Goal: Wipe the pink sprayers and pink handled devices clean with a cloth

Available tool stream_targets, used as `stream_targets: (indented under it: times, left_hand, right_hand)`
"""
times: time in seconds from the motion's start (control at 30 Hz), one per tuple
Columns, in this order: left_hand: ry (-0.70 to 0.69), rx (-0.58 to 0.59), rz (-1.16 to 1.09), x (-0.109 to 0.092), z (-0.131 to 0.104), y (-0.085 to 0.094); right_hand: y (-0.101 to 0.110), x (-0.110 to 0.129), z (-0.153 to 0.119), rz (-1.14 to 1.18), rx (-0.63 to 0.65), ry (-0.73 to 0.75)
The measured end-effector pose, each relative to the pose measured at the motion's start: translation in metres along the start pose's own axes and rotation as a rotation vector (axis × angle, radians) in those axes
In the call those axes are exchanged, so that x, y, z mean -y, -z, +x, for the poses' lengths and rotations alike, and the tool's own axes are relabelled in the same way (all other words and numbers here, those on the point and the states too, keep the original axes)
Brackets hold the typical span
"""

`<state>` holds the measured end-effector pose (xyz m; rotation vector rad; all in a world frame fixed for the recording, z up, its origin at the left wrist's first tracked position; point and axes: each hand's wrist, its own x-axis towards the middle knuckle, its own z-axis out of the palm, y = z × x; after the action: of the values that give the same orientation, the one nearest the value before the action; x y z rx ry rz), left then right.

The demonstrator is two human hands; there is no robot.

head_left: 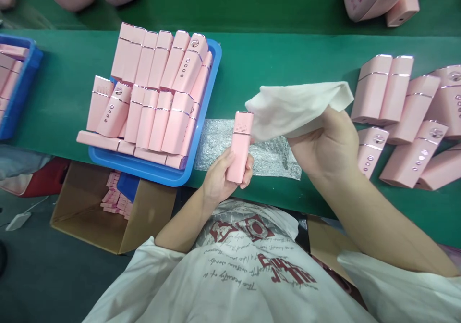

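Upright in my left hand (219, 175) is a pink device (237, 157) with a silver band and a dotted grille near its top; my fingers wrap round its lower half. My right hand (326, 142) holds a white cloth (291, 105), which spreads leftward from my fingers. The cloth's left end is beside the upper part of the device; whether they touch is hard to tell. Beneath both hands a sheet of bubble wrap (216, 142) lies on the green table (245, 58).
A blue tray (151, 171) piled with pink devices is left of my hands, another blue tray (34, 63) at the far left. Several pink devices (370, 90) stand or lean at the right. An open cardboard box (144, 212) with pink pieces is below the table's edge.
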<state>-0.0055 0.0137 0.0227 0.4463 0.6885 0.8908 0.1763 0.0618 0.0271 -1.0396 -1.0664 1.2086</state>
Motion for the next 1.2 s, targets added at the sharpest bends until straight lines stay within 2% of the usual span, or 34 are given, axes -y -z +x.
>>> stream_targets:
  times: [0.07,0.1,0.23,0.3,0.37,0.43,0.53,0.63,0.73,0.87,0.93,1.0,1.07,1.13,1.2]
  left_hand:
    - [-0.008,0.006,0.027,0.001,0.001,0.0]
    - [-0.011,0.008,0.033,0.002,0.002,0.0]
    - [-0.005,0.017,0.006,0.005,0.004,0.002]
    - [-0.013,-0.024,-0.033,0.005,0.003,0.003]
    - [-0.048,-0.089,-0.07,0.005,0.001,0.004]
    - [-0.08,-0.097,-0.075,0.006,0.0,0.005]
    - [-0.049,0.002,-0.039,0.007,0.001,0.005]
    - [-0.015,0.047,-0.016,0.006,0.002,0.003]
    - [-0.013,0.084,0.009,0.005,0.001,0.002]
    - [-0.046,0.067,0.048,0.003,-0.002,0.004]
    - [-0.061,0.036,0.035,0.002,-0.003,0.005]
    - [-0.053,0.001,-0.016,0.001,-0.002,0.004]
    - [-0.031,-0.049,-0.086,-0.001,-0.001,0.002]
    - [0.007,-0.097,-0.13,-0.002,0.001,0.0]
    - [0.04,-0.14,-0.128,-0.002,0.003,-0.002]
  right_hand:
    - [-0.005,-0.003,-0.005,-0.043,-0.023,0.088]
    - [-0.008,-0.004,-0.009,-0.109,0.016,0.158]
    - [-0.023,-0.012,-0.023,-0.527,0.422,0.537]
    - [-0.029,-0.013,-0.028,-0.62,0.587,0.708]
    - [-0.032,-0.012,-0.031,-0.634,0.676,0.837]
    - [-0.032,-0.01,-0.028,-0.686,0.661,0.902]
    - [-0.026,-0.008,-0.018,-0.801,0.471,0.817]
    - [-0.022,-0.007,-0.01,-0.73,0.372,0.677]
    - [-0.021,-0.006,-0.008,-0.576,0.268,0.497]
    - [-0.014,-0.009,-0.001,-0.21,-0.045,0.116]
    - [-0.009,-0.011,0.006,-0.036,-0.155,0.002]
    - [-0.005,-0.01,0.01,0.032,-0.147,-0.059]
    - [-0.006,-0.007,0.009,0.043,-0.063,-0.073]
    - [-0.01,-0.001,0.002,0.007,0.011,-0.012]
    - [-0.016,0.001,-0.007,-0.158,0.087,0.127]
